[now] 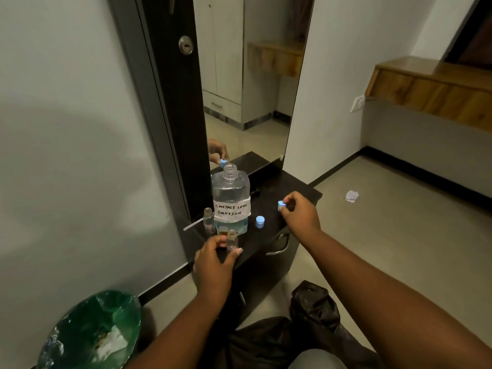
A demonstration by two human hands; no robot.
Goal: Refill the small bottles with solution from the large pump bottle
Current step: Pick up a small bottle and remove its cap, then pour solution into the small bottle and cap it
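A large clear bottle [230, 198] labelled "contact lens solution" stands on a low dark cabinet [290, 193], its neck uncovered and no pump on it. My left hand [214, 258] grips a small clear bottle [232, 239] with no cap, upright at the cabinet's front edge. A second small uncapped bottle [208, 220] stands left of the large one. My right hand [300, 213] pinches a blue cap [281, 205] above the cabinet's right side. Another blue cap [260, 221] rests on the top between my hands.
A tall mirror [247, 89] rises behind the cabinet. A thin white tube [193, 225] lies by the mirror's foot. A green-lined bin [93, 334] sits on the floor at lower left, a black bag [314, 307] below the cabinet, crumpled paper [352, 196] on the floor right.
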